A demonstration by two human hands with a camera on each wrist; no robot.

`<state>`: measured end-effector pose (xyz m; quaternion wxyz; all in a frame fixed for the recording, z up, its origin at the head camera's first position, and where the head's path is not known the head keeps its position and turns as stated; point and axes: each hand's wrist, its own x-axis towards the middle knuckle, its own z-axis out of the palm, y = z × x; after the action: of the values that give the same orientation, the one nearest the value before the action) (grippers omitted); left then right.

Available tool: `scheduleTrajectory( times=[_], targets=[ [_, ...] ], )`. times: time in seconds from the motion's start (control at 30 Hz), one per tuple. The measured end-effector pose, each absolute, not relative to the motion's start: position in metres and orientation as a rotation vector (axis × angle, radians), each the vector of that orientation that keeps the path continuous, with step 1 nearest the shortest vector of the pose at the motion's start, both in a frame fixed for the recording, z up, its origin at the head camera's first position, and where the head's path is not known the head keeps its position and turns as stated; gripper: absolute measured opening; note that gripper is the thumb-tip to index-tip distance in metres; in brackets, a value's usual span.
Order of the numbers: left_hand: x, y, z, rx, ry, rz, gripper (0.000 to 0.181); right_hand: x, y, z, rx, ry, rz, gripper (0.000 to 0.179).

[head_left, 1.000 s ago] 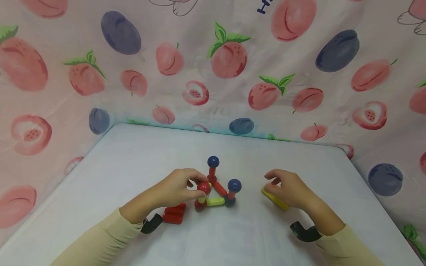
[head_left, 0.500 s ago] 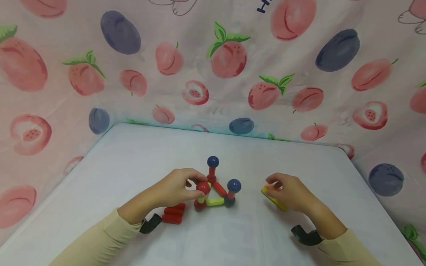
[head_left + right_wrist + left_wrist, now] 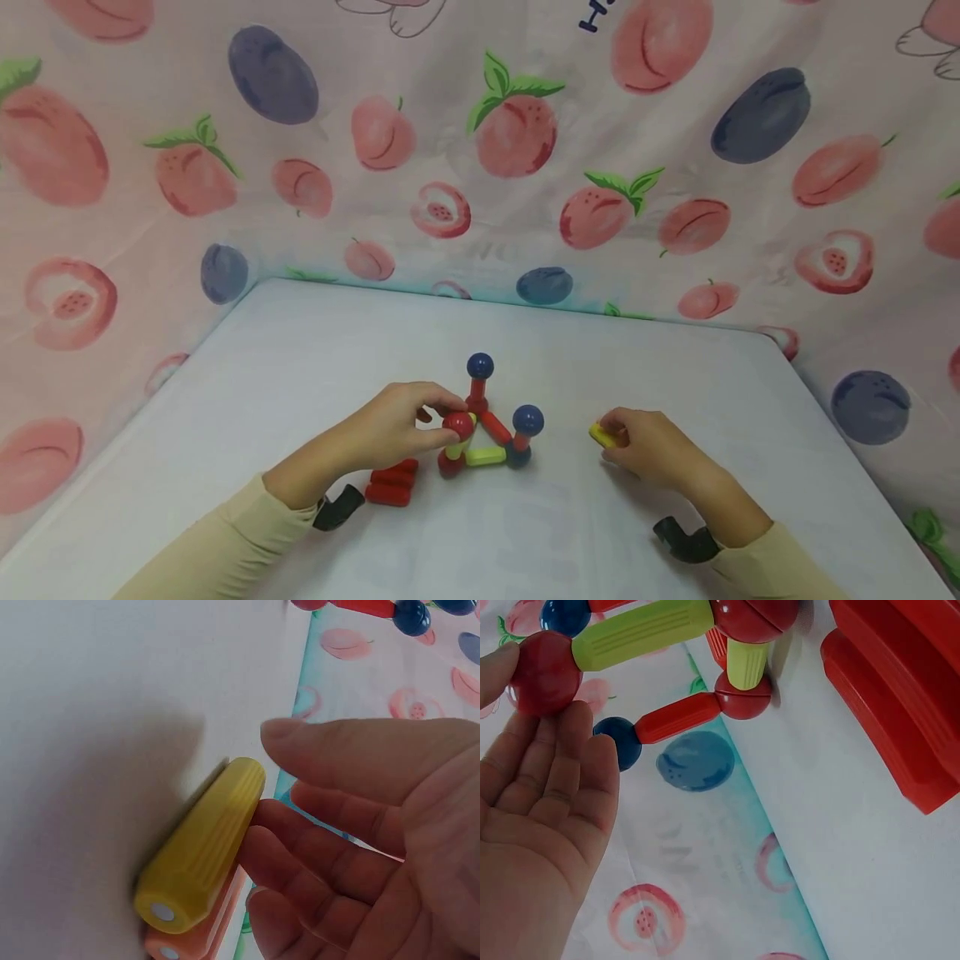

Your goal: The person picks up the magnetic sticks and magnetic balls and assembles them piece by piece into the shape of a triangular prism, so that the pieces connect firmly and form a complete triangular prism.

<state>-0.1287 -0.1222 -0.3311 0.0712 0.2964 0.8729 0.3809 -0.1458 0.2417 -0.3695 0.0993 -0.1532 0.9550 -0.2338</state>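
My left hand (image 3: 401, 429) pinches a glossy red ball (image 3: 458, 424) between thumb and fingers. In the left wrist view, that red ball (image 3: 546, 673) sits on the end of a yellow-green magnetic rod (image 3: 645, 634). This upright belongs to a frame of rods and balls, with a red rod (image 3: 495, 427) and a yellow-green rod (image 3: 486, 456) at its base. My right hand (image 3: 652, 446) is at a yellow rod (image 3: 202, 847); its fingers touch the rod's side while the thumb stands apart. An orange rod (image 3: 199, 934) lies against the yellow one, partly hidden.
Blue balls (image 3: 480, 365) top the frame's other two uprights. Several red rods (image 3: 390, 483) lie beside my left wrist. The white table (image 3: 337, 333) meets a fruit-printed cloth (image 3: 435, 125) at the back. Dark wrist cameras (image 3: 686, 540) hang by both sleeves.
My right hand has shifted slightly toward me and lower over the yellow rod, covering more of it. The left hand keeps its pinch on the red ball, and the frame stays put.
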Motion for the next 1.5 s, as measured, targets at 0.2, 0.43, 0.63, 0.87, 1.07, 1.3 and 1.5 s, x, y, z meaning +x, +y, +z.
scheduleTrajectory(
  times=[0.2,0.43,0.63,0.87,1.07,1.3,1.5],
  targets=[
    [-0.130,-0.123,-0.331,0.893,2.615,1.144,0.034,-0.145,0.234,-0.372,-0.428,2.844,-0.624,0.030],
    [-0.131,-0.123,-0.332,0.873,2.614,1.143,0.033,-0.143,0.224,-0.375,-0.420,2.882,-0.544,0.027],
    [-0.132,-0.123,-0.332,0.876,2.606,1.158,0.034,-0.141,0.219,-0.370,-0.400,2.883,-0.534,0.022],
    [-0.132,-0.124,-0.332,0.868,2.603,1.163,0.033,-0.134,0.212,-0.332,-0.660,2.977,-0.829,0.024],
    [-0.131,-0.125,-0.332,0.862,2.608,1.161,0.034,-0.131,0.192,-0.307,-0.878,3.034,-0.993,0.027],
    [-0.131,-0.126,-0.333,0.865,2.608,1.172,0.033,-0.127,0.167,-0.287,-1.096,2.982,-1.224,0.029],
    [-0.131,-0.125,-0.333,0.868,2.592,1.185,0.033,-0.129,0.149,-0.285,-1.188,2.900,-1.353,0.028]
  ],
)
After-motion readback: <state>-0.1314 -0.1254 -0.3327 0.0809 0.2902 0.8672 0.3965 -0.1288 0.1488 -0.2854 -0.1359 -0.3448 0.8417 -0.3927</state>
